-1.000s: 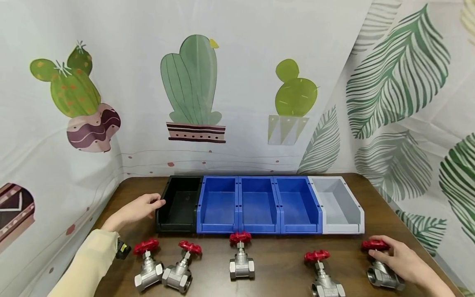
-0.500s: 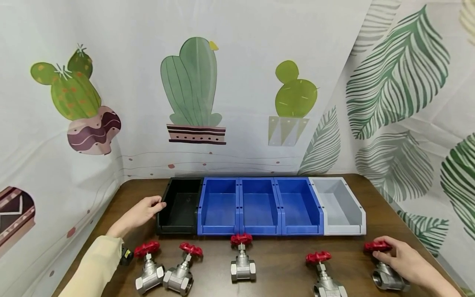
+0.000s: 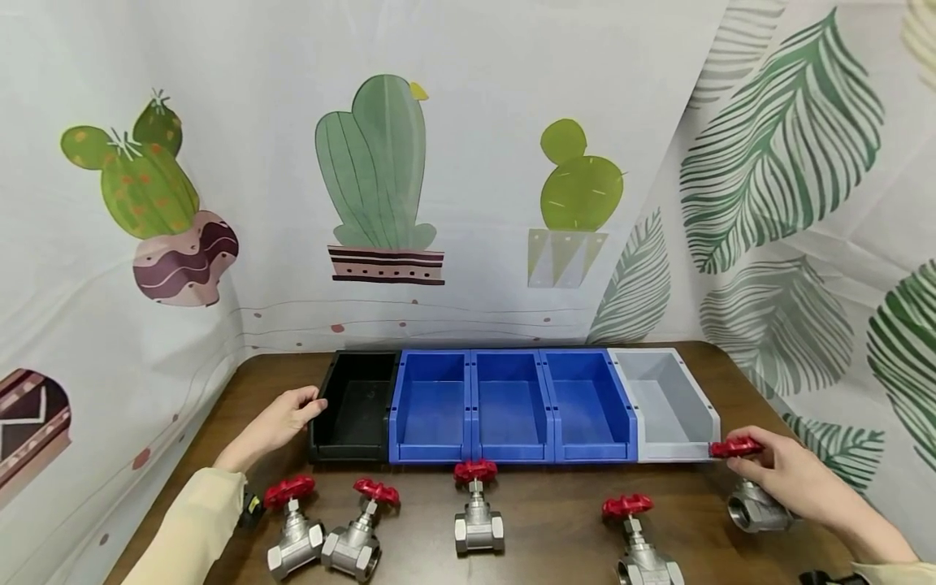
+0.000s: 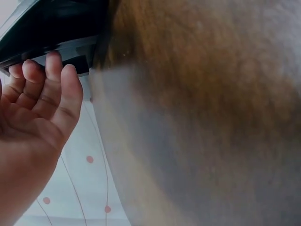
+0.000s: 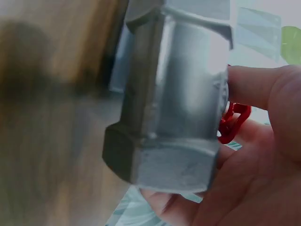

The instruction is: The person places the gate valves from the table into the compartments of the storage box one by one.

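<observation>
My right hand [image 3: 800, 479] grips a gate valve [image 3: 756, 508] with a red handwheel [image 3: 734, 448] and a silver metal body, holding it near the handwheel beside the grey bin's front right corner. In the right wrist view the valve body [image 5: 176, 103] fills the middle, with the fingers behind it. At the far left, my left hand [image 3: 281, 418] holds the left wall of a black bin [image 3: 358, 406]. The left wrist view has its bent fingertips [image 4: 54, 61] against the bin's outer side, under the rim; the thumb's contact is not clear there.
Three blue bins [image 3: 512, 410] and a grey bin [image 3: 669, 402] continue the row from the black one. Several more red-wheeled valves stand in front on the brown table [image 3: 541, 504], including one in the middle [image 3: 478, 528] and one at right [image 3: 643, 561]. A patterned cloth hangs behind.
My right hand has lifted its valve off the table, raising it toward the grey bin's front corner. The left hand stays at the black bin, with hardly any shift.
</observation>
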{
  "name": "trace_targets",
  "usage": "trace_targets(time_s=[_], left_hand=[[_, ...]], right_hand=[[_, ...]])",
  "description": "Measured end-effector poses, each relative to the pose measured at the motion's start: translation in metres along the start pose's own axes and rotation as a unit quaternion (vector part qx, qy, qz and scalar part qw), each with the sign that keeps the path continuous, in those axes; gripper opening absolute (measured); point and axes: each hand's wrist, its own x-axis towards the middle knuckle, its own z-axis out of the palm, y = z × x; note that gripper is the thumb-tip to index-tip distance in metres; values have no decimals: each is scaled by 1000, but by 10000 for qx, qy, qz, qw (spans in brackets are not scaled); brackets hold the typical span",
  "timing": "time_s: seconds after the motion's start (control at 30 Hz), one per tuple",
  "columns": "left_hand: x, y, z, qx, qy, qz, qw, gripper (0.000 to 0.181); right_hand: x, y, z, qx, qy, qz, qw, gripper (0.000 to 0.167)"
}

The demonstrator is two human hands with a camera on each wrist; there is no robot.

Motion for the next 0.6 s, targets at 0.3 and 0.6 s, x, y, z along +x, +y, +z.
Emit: trace_targets(time_s=[0.3,0.6], left_hand=[[0,-3,3,34,143,105,9998,29],[2,-7,3,107,227,310,9992,29]], right_hand=[[23,-25,-9,-29,89,-90,9999,22],[49,-40,-18,-130,143,-363,9992,24]])
